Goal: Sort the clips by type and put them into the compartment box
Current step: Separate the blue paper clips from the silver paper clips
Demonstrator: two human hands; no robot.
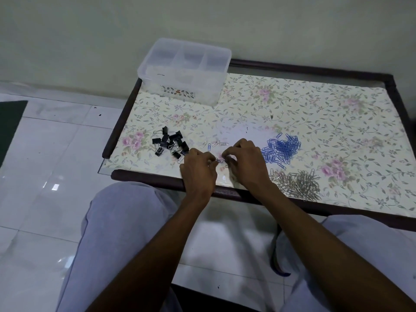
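My left hand and my right hand meet near the table's front edge and pinch a small tangle of paper clips between their fingertips. Several loose clips lie just beyond the hands. A pile of black binder clips sits to the left. To the right lies a heap of blue paper clips, and a heap of silver paper clips rests by the front edge. The clear plastic compartment box stands at the table's far left corner.
The low table has a floral cover and a dark wooden frame. A wall rises right behind it. White floor tiles spread to the left, with a dark mat at the far left. My knees flank the front edge.
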